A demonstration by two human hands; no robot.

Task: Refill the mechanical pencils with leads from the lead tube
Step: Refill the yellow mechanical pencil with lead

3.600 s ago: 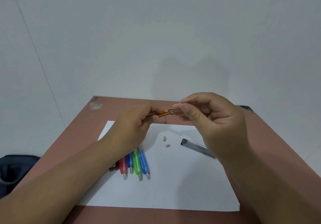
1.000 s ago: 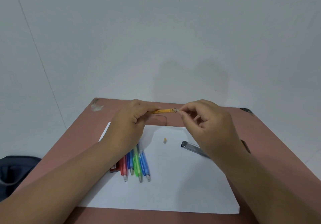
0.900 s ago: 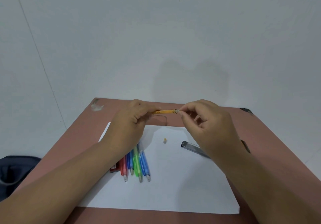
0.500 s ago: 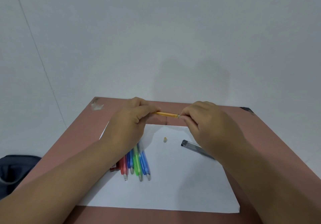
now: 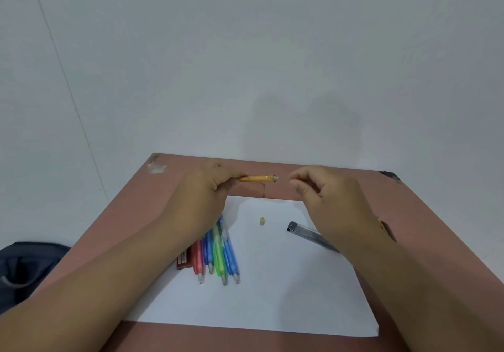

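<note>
My left hand (image 5: 207, 196) grips a yellow mechanical pencil (image 5: 256, 178) above the far edge of the paper, level, its rear end pointing right. A small white eraser (image 5: 275, 178) sits in that end. My right hand (image 5: 332, 201) hovers a short gap to the right of it, fingers loosely curled, holding nothing. The pencil's small yellow cap (image 5: 262, 221) lies on the white paper (image 5: 286, 283). The clear lead tube (image 5: 308, 234) lies on the paper, partly under my right wrist.
Several coloured pencils (image 5: 218, 250), red, blue and green, lie side by side under my left forearm, next to a dark red lead case (image 5: 183, 260). The paper lies on a brown table (image 5: 131, 215) against a white wall. A dark bag (image 5: 24, 267) sits left of the table.
My right hand pushed the small eraser into the pencil's rear end, then let go and drew back to the right. The grey piece that lay beside the cap is gone from the paper.
</note>
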